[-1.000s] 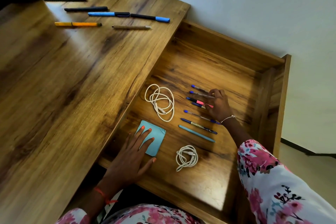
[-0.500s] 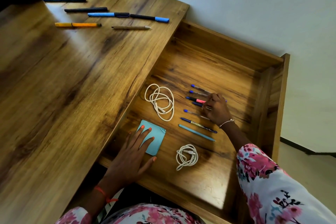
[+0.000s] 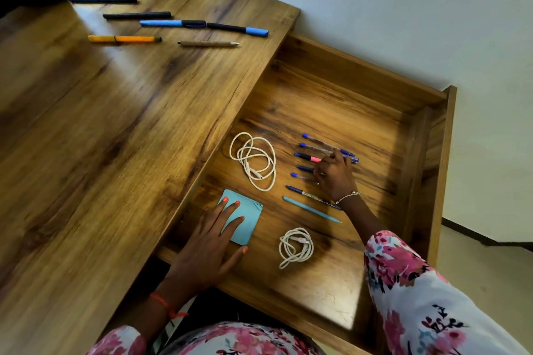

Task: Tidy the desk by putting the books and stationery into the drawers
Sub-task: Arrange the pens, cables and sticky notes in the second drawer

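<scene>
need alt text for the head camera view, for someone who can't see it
A person's right hand arranges a row of pens in an open wooden drawer, while the left hand rests flat on a blue sticky-note pad. Two coiled white cables lie in the drawer; more pens remain on the desk.

Seven pens (image 3: 313, 208) lie in a row in the open drawer (image 3: 340, 89), two coiled white cables (image 3: 253, 160) and one blue sticky-note pad (image 3: 246, 220) beside them (the right hand (image 3: 336, 177) covers part of the row). Six more pens (image 3: 208, 43) line the desk (image 3: 115, 138).
</scene>
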Demonstrator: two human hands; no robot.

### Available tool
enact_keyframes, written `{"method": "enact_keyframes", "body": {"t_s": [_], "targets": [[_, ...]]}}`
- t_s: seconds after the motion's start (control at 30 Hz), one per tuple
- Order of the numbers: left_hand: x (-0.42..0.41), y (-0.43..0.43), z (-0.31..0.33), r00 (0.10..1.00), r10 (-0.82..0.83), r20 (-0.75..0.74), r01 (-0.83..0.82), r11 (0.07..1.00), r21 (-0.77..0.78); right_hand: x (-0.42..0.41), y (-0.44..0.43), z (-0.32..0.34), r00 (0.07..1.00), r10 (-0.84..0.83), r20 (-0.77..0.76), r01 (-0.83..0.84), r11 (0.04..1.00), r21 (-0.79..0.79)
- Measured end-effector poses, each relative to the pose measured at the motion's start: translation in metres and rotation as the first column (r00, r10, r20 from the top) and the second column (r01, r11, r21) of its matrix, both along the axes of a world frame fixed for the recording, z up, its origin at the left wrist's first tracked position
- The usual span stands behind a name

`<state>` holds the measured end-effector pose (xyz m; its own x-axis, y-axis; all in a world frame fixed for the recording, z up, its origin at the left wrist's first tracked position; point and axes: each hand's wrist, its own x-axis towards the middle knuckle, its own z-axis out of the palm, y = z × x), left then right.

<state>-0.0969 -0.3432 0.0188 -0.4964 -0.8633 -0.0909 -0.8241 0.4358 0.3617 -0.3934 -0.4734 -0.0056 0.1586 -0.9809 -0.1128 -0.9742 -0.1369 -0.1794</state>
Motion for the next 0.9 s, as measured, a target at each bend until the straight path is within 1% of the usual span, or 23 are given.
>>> {"method": "enact_keyframes", "body": {"t_s": [0.4,0.47,0.53,0.63,0.7,0.8,0.9], "targets": [[0.001,0.001,-0.002,1.0,0.006,0.0,-0.006,0.999,-0.039,0.002,-0.003,0.004,0.999,-0.032,-0.024,0.034,0.996,0.082],[0.001,0.001,-0.001,1.0,-0.002,-0.006,0.002,0.999,-0.038,0.001,-0.003,0.004,0.999,-0.034,-0.023,0.036,0.997,0.072],[0.0,0.001,0.002,0.997,0.003,-0.083,-0.004,1.0,-0.021,0.003,-0.004,0.005,0.998,-0.057,0.012,0.057,0.998,0.028],[0.001,-0.008,0.016,0.946,0.06,-0.317,-0.056,0.998,0.02,0.006,-0.011,0.01,0.997,-0.055,0.058,0.058,0.996,-0.064],[0.008,-0.025,0.033,0.915,0.082,-0.395,-0.099,0.995,-0.024,0.013,-0.019,0.019,0.996,-0.021,0.086,0.033,0.99,-0.137],[0.029,-0.064,0.054,0.908,0.105,-0.405,-0.176,0.974,-0.142,0.029,-0.037,0.036,0.994,0.028,0.106,-0.002,0.972,-0.236],[0.064,-0.108,0.059,0.908,0.23,-0.35,-0.298,0.942,-0.153,0.052,-0.061,0.052,0.984,0.102,0.144,-0.056,0.954,-0.296]]}}
